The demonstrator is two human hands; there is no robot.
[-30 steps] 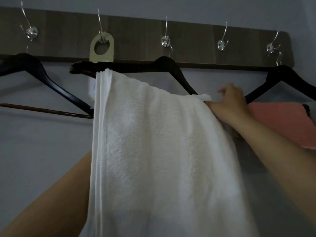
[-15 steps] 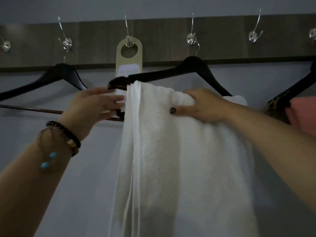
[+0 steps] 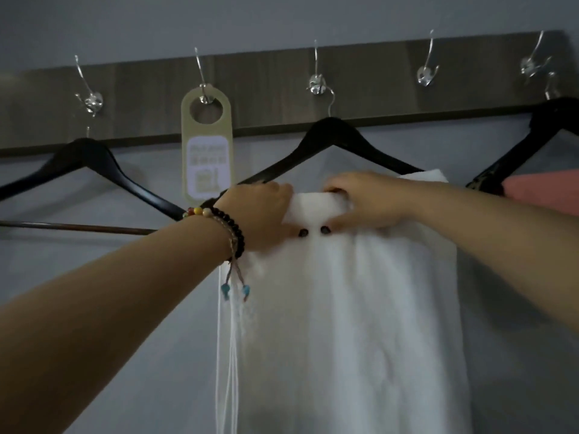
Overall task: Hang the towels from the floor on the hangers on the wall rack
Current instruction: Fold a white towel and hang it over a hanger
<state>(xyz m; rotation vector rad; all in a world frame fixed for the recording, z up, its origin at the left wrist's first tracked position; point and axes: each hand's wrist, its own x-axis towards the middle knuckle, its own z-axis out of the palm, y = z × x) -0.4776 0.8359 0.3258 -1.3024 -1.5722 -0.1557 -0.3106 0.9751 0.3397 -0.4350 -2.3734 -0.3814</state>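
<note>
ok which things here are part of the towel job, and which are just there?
In the job: white towel, middle hanger it is draped over, left hand and right hand gripping its top fold, wall rack, left hanger.
Just there: door tag, bracelet.

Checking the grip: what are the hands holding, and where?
Both the left hand and right hand grip the white towel at its top fold.
</note>
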